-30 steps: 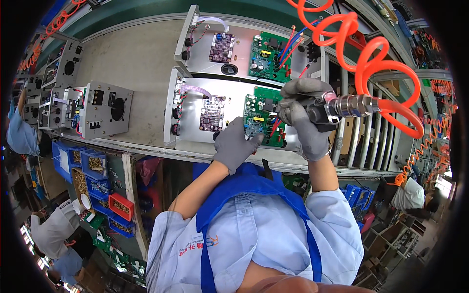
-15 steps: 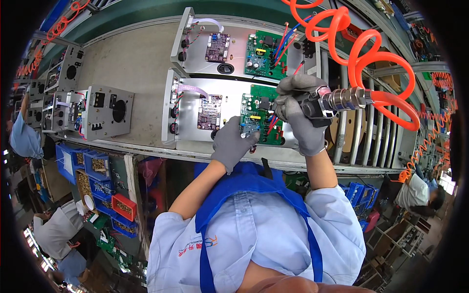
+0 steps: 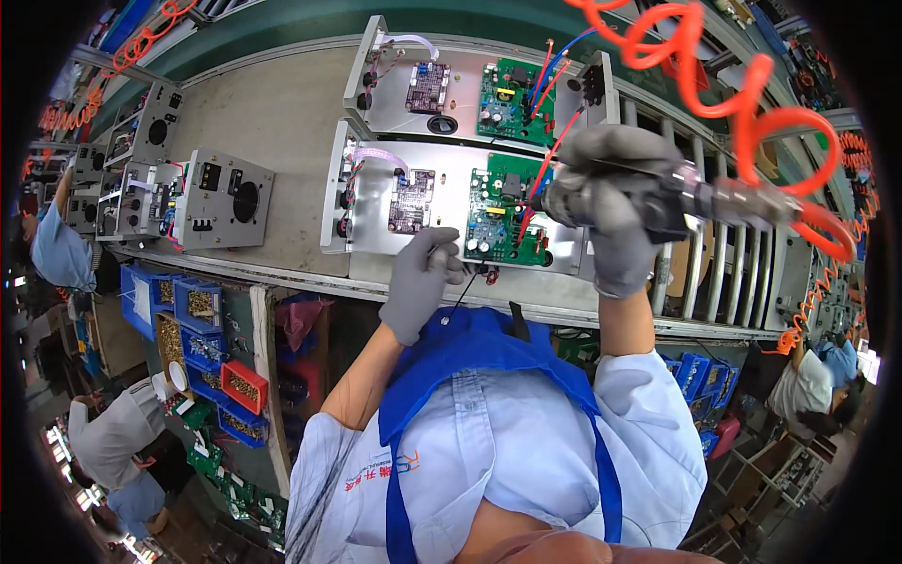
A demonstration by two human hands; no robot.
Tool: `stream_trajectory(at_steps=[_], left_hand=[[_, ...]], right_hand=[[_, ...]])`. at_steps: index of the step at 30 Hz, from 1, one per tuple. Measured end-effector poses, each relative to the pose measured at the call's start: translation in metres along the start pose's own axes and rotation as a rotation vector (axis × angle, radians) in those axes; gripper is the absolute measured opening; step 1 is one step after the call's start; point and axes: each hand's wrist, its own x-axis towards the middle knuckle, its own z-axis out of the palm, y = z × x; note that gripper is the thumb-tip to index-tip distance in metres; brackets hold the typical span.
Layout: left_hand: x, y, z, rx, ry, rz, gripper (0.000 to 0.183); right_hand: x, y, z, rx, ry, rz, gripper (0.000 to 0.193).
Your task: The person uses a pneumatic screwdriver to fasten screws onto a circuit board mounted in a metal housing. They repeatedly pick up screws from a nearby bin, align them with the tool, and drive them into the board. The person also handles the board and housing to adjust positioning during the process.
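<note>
Left hand (image 3: 418, 289) curled at the nearer metal chassis (image 3: 369, 220)'s near edge; whether it holds anything, cannot tell. Green circuit board (image 3: 491, 224) lies face-up there, leaving components accessible. Right hand (image 3: 622, 226) grasps black driver (image 3: 667, 199), orange hose (image 3: 752, 94) rightward, apparently clear of boards.

Grey workbench (image 3: 301, 141) with several open metal chassis (image 3: 451, 202).

Black tool (image 3: 665, 207) is blurring; right hand (image 3: 620, 230) is partly concealing its body | orange coiled hose (image 3: 754, 99) is running past upper edge | small brass-coloured parts (image 3: 200, 303) are appearing too tiny to identify
</note>
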Motion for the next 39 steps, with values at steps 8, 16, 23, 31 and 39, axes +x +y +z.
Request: stream_trajectory(at_steps=[8,16,23,31,39], left_hand=[[0.001,0.013,-0.01,-0.648,-0.532,-0.148,0.051],[0.001,0.007,0.006,-0.745,-0.394,-0.289,0.04],[0.002,0.001,0.006,-0.804,-0.295,-0.303,0.041],[0.013,-0.022,-0.005,-0.881,-0.373,-0.171,0.034],[-0.001,0.003,0.002,-0.988,-0.374,-0.337,0.029]], right_hand=[[-0.023,-0.029,0.011,0.189,0.074,-0.188,0.05],[-0.047,-0.03,0.007,0.144,0.139,-0.255,0.05],[-0.053,-0.03,0.004,0.165,0.093,-0.316,0.051],[-0.053,-0.026,0.014,0.174,0.051,-0.366,0.05],[-0.055,-0.022,0.017,0.122,0.148,-0.342,0.051]])
